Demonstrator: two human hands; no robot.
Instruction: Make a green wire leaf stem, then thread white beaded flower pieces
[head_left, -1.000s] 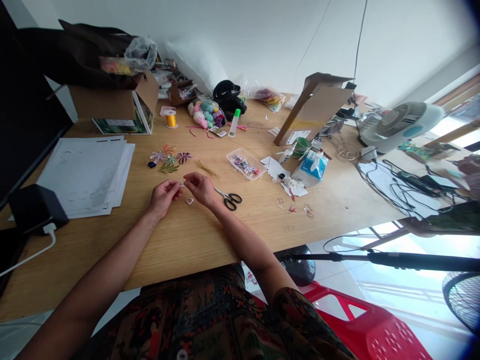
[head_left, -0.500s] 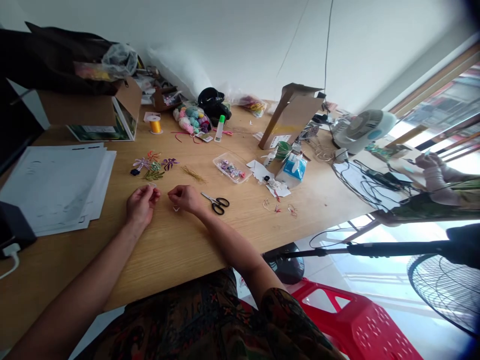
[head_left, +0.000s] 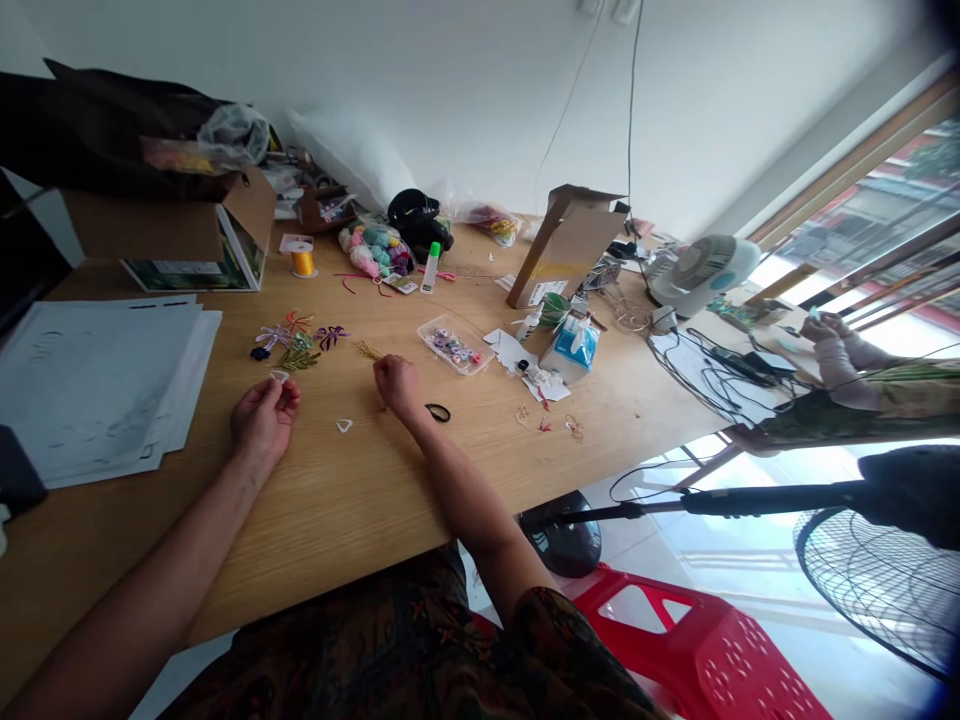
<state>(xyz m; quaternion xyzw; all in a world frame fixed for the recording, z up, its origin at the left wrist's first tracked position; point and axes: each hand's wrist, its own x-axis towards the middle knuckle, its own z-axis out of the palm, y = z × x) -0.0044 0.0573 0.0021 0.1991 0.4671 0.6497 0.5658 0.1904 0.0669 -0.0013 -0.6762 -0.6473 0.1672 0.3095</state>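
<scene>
My left hand (head_left: 264,415) pinches a small white outlined piece (head_left: 279,376) at its fingertips, just below a cluster of coloured looped flower shapes (head_left: 298,343). My right hand (head_left: 397,385) is closed at the near end of a bundle of thin gold strands (head_left: 367,349). It covers most of the black-handled scissors (head_left: 439,412), of which one handle loop shows. Whether its fingers grip the strands, the scissors or something else is hidden. On the table between the hands lies a small white heart-shaped outline (head_left: 344,425).
Right of centre is a clear plastic box (head_left: 424,333) of small beads. Paper sheets (head_left: 97,390) lie at left. Behind stand a yellow thread spool (head_left: 302,262), a glue bottle (head_left: 430,268) and yarn balls (head_left: 375,248). Another person's hands (head_left: 821,335) are at far right.
My right hand has moved right, away from my left hand, onto the gold strands and scissors. The white heart outline that was beside it now lies uncovered. The view has shifted slightly.
</scene>
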